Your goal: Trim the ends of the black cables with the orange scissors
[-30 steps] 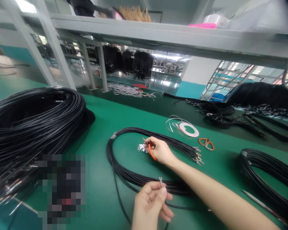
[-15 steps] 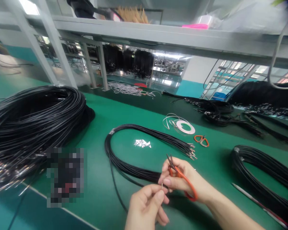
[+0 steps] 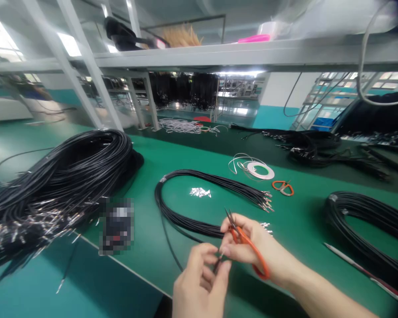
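Observation:
My right hand [image 3: 257, 245] is closed round orange-handled scissors [image 3: 248, 245], with the dark blades pointing up and away. Its thumb and a finger also pinch at the tip of a black cable [image 3: 218, 263]. My left hand [image 3: 200, 280] is at that same cable end, thumb and fingers curved round it; part of the grip is hidden. Just behind both hands lies a looped bundle of black cables [image 3: 189, 224], its stripped ends fanned at the right. Inside the loop is a small pile of white and silvery pieces [image 3: 200, 192].
A large heap of black cables [image 3: 86, 176] lies at left, beside a blurred-out object [image 3: 116, 227]. Further back are a white tape roll [image 3: 268, 171] and second orange-handled scissors [image 3: 283, 188]. Another cable coil [image 3: 368, 203] and a pen-like stick [image 3: 351, 260] lie at right. A shelf [image 3: 192, 59] spans above.
The view has shifted left. My left thumb and fingers have spread a little apart around the cable end, while my right hand still holds the scissors.

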Available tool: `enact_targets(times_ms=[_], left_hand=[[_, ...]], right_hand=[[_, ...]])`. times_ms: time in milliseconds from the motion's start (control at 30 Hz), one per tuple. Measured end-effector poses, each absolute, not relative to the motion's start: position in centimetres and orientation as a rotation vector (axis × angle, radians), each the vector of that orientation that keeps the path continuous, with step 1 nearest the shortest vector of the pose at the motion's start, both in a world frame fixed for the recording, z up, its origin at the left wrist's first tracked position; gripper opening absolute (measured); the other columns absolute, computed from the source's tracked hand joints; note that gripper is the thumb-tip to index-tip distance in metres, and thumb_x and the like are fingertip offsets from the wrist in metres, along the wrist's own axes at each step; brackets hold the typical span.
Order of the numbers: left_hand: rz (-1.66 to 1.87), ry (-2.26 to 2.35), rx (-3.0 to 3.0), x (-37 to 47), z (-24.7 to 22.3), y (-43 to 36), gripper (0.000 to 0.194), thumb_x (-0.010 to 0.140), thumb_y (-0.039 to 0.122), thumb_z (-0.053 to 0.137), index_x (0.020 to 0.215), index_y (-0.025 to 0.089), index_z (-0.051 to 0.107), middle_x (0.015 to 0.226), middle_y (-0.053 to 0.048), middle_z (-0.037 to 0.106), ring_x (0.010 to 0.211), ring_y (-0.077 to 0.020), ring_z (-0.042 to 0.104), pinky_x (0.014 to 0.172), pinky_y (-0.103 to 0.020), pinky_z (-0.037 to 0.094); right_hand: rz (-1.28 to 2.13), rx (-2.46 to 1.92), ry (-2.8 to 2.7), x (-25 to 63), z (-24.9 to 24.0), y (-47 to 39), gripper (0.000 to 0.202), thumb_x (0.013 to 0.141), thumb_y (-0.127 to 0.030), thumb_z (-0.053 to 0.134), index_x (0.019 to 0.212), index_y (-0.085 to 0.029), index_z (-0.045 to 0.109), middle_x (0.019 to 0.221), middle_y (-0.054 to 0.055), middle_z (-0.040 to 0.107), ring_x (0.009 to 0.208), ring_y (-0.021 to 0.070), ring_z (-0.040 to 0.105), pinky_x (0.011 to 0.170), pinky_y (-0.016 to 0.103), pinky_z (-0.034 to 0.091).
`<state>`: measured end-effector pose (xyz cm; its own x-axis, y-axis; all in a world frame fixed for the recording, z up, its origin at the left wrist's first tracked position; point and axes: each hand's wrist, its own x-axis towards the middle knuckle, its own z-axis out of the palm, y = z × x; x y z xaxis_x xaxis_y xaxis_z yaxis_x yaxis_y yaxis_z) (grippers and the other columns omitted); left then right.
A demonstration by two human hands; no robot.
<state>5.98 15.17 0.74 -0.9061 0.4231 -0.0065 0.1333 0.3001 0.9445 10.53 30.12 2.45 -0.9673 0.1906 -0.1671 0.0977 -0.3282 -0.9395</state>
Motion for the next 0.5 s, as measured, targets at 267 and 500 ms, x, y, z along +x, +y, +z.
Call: enact_targets(times_ms=[267, 500], left_hand=[[1.869, 2.666, 1.046, 7.7, -0.5, 11.3, 0.012, 0.083, 0.016, 0.064, 0.087, 0.025, 0.072, 0.085, -0.001, 0.074, 0.067, -0.016, 0.069, 0.069, -0.022, 0.056], [1.703, 2.487, 1.701, 4.8, 1.4, 10.7, 0.022, 0.084, 0.002, 0.06, 0.098, 0.019, 0.062, 0.09, -0.004, 0.07, 0.083, -0.0141, 0.068, 0.077, -0.021, 0.056]], right_hand=[[2.789, -0.493, -1.477, 12.1, 2.7, 26.5, 0.039, 0.067, -0.023, 0.081, 0.095, -0.021, 0.055, 0.067, -0.006, 0.059, 0.057, 0.009, 0.045, 0.058, 0.023, 0.034], [2.645, -0.522, -1.424, 12.8, 3.9, 25.3, 0.036, 0.073, -0.025, 0.078, 0.098, -0.021, 0.053, 0.069, -0.006, 0.057, 0.064, 0.01, 0.046, 0.065, 0.025, 0.035]])
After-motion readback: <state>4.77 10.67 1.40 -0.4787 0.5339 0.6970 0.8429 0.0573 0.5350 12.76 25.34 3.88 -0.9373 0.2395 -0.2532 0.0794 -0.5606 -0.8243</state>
